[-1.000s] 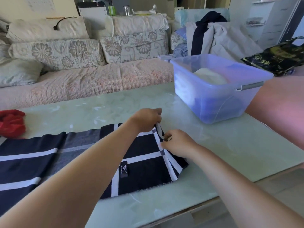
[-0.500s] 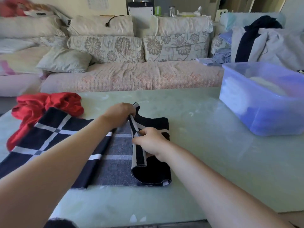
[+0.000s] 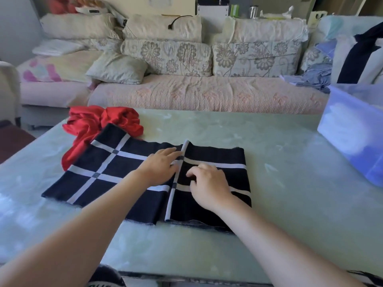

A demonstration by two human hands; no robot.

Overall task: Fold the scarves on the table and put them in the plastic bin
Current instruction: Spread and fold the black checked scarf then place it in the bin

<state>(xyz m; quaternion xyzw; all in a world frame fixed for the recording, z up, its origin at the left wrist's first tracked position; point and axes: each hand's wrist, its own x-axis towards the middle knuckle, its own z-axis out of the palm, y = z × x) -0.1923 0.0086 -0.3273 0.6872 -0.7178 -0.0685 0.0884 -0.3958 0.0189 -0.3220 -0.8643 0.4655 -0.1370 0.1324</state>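
A dark navy scarf with white stripes (image 3: 116, 172) lies flat on the pale green table (image 3: 279, 183), its right end folded over onto itself. My left hand (image 3: 159, 165) rests flat on the scarf just left of the folded edge, fingers spread. My right hand (image 3: 209, 183) presses on the folded part with fingers curled, holding nothing. A crumpled red scarf (image 3: 93, 125) lies at the far left, partly under the navy scarf's end. The translucent blue plastic bin (image 3: 352, 129) stands at the table's right edge with something white inside.
A long sofa (image 3: 196, 94) with floral cushions runs behind the table. Clothes are piled on its right end (image 3: 352, 54). The table's front edge (image 3: 186, 274) is close to my body.
The lifted scarf end has been laid down flat to the left over the scarf. Both hands have let go of the edge and now press on the cloth. The view has shifted left.
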